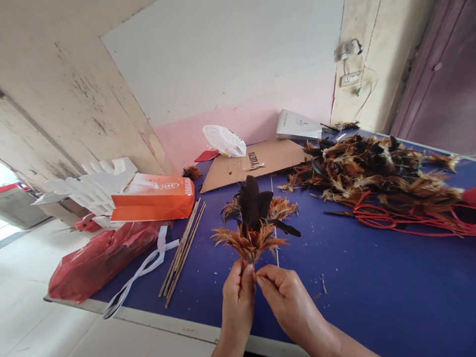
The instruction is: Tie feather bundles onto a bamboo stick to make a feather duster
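In front of me, my left hand (238,297) is closed around the base of a feather bundle (251,240), held upright over the blue table. Long black feathers rise from its middle, with a ring of shorter orange-brown feathers below. My right hand (288,295) pinches close beside the left thumb, at the bundle's base. A thin bit of red string (255,271) shows between the two hands; its ends are hidden by the fingers. Just behind the bundle, more loose brown feathers (282,208) lie on the table.
A big feather pile (368,168) lies right, with tangled red cord (386,220) and dark-tipped scissors (338,213). Left are thin sticks (182,255), white straps (139,272), an orange bag (154,203) and a red plastic bag (100,263). Cardboard (256,163) lies behind.
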A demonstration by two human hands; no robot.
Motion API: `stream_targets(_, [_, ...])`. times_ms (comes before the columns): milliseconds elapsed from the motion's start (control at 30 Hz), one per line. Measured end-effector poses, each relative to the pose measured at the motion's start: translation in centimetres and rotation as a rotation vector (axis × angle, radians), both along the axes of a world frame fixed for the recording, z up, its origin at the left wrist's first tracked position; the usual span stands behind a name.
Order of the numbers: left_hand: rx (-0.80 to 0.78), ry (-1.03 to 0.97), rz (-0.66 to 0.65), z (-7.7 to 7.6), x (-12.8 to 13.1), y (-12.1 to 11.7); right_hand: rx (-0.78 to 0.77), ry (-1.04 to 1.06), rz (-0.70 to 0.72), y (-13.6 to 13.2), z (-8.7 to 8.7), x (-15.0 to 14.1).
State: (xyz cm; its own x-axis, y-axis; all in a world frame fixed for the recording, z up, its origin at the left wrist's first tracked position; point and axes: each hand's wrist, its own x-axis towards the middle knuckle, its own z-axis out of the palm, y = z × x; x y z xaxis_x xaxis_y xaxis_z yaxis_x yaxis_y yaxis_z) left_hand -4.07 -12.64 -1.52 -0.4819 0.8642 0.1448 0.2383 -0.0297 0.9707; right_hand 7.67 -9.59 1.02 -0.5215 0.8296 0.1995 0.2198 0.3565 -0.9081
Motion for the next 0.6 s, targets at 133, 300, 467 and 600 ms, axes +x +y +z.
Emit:
stream_targets(133, [0.005,0.181,-0.014,0.5,-0.2,0.5,0.155,-0.177,0.054,0.3,0.8,0.6])
stream_targets(300, [0.112,0.343,-0.054,0.3,-0.5,0.2,0.273,-0.213,0.067,0.2,2.3,0.9])
stream_targets(467, [0.141,0.555,-0.077,-0.5,-0.9,0.0,0.325,-0.252,0.062,-0.2,2.1,1.0])
stream_targets(600, [0.142,0.626,-0.064,-0.6,-1.2,-0.2,0.364,-0.281,0.047,-0.6,1.9,1.4])
